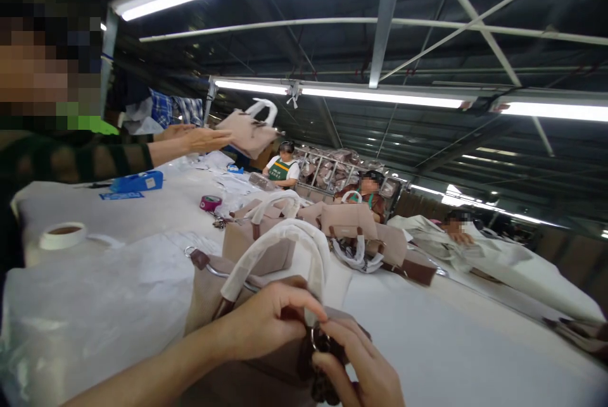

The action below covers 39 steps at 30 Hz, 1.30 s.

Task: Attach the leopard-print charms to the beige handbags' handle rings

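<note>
A beige handbag [206,296] with brown trim stands close in front of me, its handle [270,236] wrapped in white material. My left hand [270,318] reaches across the bag's top, thumb and forefinger pinched near the base of the handle; what they grip is too small to make out. Just to the right, my right hand [363,366] has its fingers closed around a metal ring [314,338] with a dark charm hanging below it. The fingertips of both hands nearly meet beside the ring.
More beige bags [346,220] stand farther along the white table [451,344]. At left are a white tape roll [63,236], plastic sheets [95,306] and a blue dispenser [142,182]. A person's hands [204,140] hold another bag [249,131]; other people sit beyond.
</note>
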Motion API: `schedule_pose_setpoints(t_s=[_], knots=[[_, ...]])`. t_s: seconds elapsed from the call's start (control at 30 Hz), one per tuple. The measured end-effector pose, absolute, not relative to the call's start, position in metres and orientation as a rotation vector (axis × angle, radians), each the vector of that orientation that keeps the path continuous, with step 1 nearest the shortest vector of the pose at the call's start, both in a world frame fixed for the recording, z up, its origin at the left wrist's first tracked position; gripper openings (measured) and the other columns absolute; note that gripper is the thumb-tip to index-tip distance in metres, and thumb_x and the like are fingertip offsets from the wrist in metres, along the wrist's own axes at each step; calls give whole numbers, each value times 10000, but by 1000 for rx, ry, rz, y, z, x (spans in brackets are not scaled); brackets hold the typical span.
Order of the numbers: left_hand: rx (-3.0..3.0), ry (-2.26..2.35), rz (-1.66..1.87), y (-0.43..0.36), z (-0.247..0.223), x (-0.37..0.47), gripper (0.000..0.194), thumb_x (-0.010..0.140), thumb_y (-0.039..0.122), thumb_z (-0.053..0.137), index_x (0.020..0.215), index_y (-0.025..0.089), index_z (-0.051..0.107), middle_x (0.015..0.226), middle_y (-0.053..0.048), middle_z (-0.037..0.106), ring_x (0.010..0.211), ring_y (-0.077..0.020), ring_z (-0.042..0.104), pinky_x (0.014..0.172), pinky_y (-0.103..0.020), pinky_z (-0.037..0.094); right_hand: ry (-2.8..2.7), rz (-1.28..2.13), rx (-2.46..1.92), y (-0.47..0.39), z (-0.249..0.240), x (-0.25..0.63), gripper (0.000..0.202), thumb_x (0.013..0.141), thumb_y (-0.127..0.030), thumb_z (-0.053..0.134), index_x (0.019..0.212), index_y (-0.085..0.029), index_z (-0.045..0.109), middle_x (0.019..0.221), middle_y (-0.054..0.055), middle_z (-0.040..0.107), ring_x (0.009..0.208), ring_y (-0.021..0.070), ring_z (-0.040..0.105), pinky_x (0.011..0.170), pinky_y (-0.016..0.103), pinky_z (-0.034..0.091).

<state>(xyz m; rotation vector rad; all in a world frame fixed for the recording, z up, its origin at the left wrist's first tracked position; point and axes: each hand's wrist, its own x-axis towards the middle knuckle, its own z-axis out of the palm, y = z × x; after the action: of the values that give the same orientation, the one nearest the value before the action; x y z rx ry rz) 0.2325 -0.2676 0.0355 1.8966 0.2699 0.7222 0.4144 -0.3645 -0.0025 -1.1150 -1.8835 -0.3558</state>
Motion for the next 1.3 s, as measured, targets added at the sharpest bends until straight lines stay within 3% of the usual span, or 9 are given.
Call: schedule_pose_setpoints(t_s=[0.17, 0.33, 0.5, 0.63, 0.8, 0.97, 1.3], knots=[[1855, 312, 773, -270, 31, 236, 116, 713, 179, 693, 802, 181, 766, 801, 4, 645, 775, -143, 588, 705, -217, 439, -1815, 18, -1256, -365, 4, 417, 257, 990, -351, 478, 878, -246, 685, 694, -17, 687, 625, 143, 672, 584, 167, 549], [1923, 392, 797, -275, 33, 242, 141, 745, 178, 622, 780, 177, 758, 776, 1, 654, 781, -151, 590, 703, -224, 423, -1624, 153, -1301, -358, -9, 414, 350, 946, -451, 536, 730, -204, 658, 619, -8, 629, 580, 151, 615, 543, 196, 522], [1912, 587, 778, -276, 37, 248, 105, 708, 216, 598, 650, 153, 660, 617, 38, 555, 641, -129, 483, 583, -236, 328, -1461, 322, -1294, -360, -16, 405, 301, 924, -485, 556, 993, -194, 593, 733, 20, 698, 641, 179, 678, 594, 236, 574], [1760, 611, 730, -271, 36, 252, 115, 644, 263, 608, 628, 149, 614, 580, 43, 528, 617, -131, 449, 575, -252, 299, -1533, 13, -1304, -362, -25, 398, 299, 879, -415, 608, 1112, -230, 580, 897, 43, 744, 780, 203, 718, 709, 253, 590], [1699, 571, 696, -270, 37, 250, 142, 595, 288, 628, 590, 153, 586, 569, 47, 507, 602, -122, 410, 566, -253, 288, -1583, -363, -1357, -361, -29, 398, 337, 896, -305, 528, 1212, -203, 586, 1041, 85, 749, 904, 231, 733, 784, 281, 590], [1771, 566, 684, -273, 40, 248, 134, 606, 288, 628, 594, 158, 598, 600, 43, 517, 640, -133, 451, 588, -250, 315, -1729, -402, -1294, -364, -12, 401, 242, 867, -217, 518, 1085, -216, 624, 977, 72, 721, 886, 214, 705, 771, 278, 576], [1740, 550, 704, -275, 38, 249, 108, 601, 263, 620, 573, 160, 600, 597, 44, 524, 632, -128, 452, 596, -244, 327, -1786, -551, -1261, -367, -10, 404, 222, 874, -177, 546, 1087, -171, 606, 908, 64, 755, 781, 183, 743, 704, 220, 585]])
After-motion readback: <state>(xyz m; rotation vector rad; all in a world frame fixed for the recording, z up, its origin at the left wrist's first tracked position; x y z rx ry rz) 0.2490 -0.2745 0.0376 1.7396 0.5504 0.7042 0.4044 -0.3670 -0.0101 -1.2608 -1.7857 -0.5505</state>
